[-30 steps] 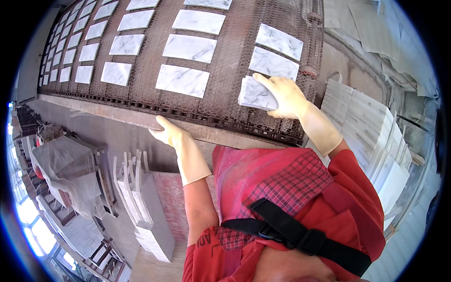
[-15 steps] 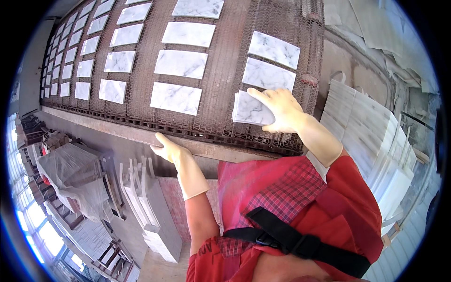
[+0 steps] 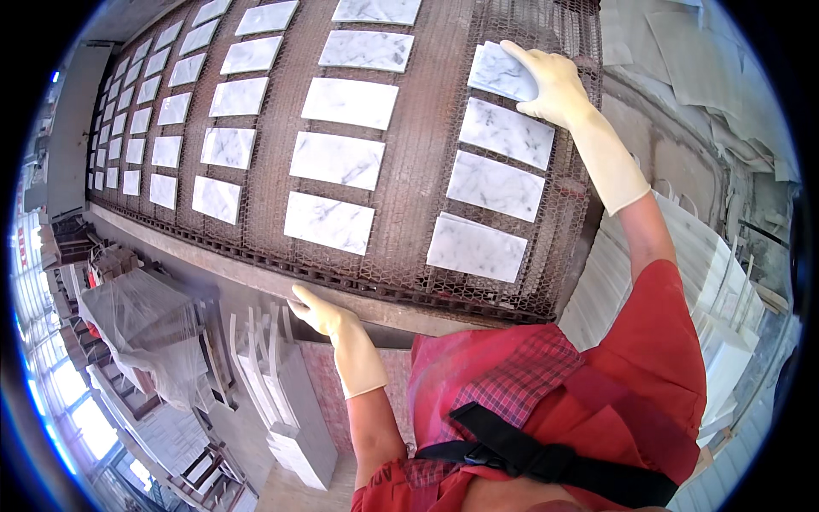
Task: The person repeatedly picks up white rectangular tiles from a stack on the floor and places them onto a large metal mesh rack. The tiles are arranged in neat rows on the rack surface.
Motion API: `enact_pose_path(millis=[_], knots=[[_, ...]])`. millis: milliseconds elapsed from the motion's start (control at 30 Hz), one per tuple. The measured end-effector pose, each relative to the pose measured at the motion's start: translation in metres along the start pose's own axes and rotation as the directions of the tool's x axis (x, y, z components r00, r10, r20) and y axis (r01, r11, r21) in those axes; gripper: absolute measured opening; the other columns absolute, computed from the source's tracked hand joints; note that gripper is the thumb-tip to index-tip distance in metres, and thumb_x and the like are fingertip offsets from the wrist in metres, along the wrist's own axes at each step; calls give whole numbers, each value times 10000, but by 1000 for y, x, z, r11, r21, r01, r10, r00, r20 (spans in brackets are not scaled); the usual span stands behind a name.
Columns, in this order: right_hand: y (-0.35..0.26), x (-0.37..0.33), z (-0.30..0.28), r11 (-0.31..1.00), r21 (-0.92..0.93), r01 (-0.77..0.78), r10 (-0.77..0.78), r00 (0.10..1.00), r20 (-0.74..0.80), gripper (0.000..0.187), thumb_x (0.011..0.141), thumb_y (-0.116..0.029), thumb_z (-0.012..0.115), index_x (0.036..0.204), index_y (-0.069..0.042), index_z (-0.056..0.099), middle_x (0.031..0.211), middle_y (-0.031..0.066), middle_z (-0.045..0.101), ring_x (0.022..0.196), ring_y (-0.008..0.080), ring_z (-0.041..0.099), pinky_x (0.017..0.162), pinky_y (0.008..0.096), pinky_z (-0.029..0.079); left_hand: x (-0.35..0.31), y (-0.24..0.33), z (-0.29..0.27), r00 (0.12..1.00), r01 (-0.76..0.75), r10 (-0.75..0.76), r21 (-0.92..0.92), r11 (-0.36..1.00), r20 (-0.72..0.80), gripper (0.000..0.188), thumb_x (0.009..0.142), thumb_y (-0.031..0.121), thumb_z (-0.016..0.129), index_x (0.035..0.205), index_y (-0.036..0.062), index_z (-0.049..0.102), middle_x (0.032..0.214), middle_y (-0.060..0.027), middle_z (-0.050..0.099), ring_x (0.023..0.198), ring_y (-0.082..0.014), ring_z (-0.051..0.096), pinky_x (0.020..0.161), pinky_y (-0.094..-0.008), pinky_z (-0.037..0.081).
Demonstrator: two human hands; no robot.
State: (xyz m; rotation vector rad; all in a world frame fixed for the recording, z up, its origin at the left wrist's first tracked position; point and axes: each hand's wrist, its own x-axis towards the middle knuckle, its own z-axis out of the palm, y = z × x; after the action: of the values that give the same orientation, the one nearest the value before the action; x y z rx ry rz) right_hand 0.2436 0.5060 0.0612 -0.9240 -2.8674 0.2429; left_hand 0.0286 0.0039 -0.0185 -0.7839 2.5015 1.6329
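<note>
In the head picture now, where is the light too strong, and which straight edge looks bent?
Head view: the windows at lower left are blown out to white; the conveyor's long rail bows; corners fall to black, with blue fringing at lower left; the gloved right hand looks reasonably sharp.

Between the rightmost column of white tiles (image 3: 496, 186) and the next column leftward, a wide lane of the mesh bed (image 3: 424, 145) runs from the top of the frame to the lower chain edge. Another lies left of centre, narrowing toward the upper left. Gaps within each column are slim. The right hand (image 3: 554, 87) and its forearm block the upper right; the left hand (image 3: 320, 311) interrupts the bed's rim at lower centre. Upright slabs (image 3: 618, 269) crowd the right side, the apron (image 3: 503, 363) the lower edge.
</note>
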Motion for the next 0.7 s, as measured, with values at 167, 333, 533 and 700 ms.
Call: enact_pose_path(millis=[167, 333, 533, 700], knots=[[10, 14, 18, 999, -49, -16, 22, 991, 131, 1107, 724, -233, 985, 1679, -267, 425, 1322, 127, 721, 1237, 367, 691, 1105, 470, 548, -7, 3, 0, 1000, 18, -18, 5, 1000, -6, 806, 1073, 552, 618, 1704, 92, 420, 1679, -171, 520, 1436, -342, 587, 1224, -428, 459], [12, 14, 21, 999, -49, 18, -13, 994, 111, 1093, 729, -244, 988, 1672, -264, 435, 1311, 126, 728, 1226, 367, 701, 1092, 471, 556, -16, 13, 0, 999, 39, -40, 47, 998, 20, 825, 1105, 528, 584, 1731, 51, 335, 1722, -207, 445, 1506, -367, 526, 1259, -448, 422], [26, 36, -1, 999, -22, 33, -32, 998, 58, 1087, 722, -283, 977, 1669, -270, 445, 1322, 138, 727, 1207, 369, 703, 1096, 476, 559, -20, 10, 3, 997, 56, -54, 24, 998, -49, 806, 1063, 531, 659, 1709, 108, 425, 1647, -180, 555, 1384, -334, 638, 1208, -411, 484], [18, 123, 16, 985, 8, 173, -173, 985, 6, 969, 735, -315, 945, 1601, -162, 537, 1367, 187, 725, 1211, 427, 707, 1077, 495, 560, -15, 2, 2, 997, 69, -66, 59, 996, -41, 823, 1064, 565, 639, 1721, 128, 403, 1652, -192, 543, 1389, -361, 634, 1216, -434, 487]])
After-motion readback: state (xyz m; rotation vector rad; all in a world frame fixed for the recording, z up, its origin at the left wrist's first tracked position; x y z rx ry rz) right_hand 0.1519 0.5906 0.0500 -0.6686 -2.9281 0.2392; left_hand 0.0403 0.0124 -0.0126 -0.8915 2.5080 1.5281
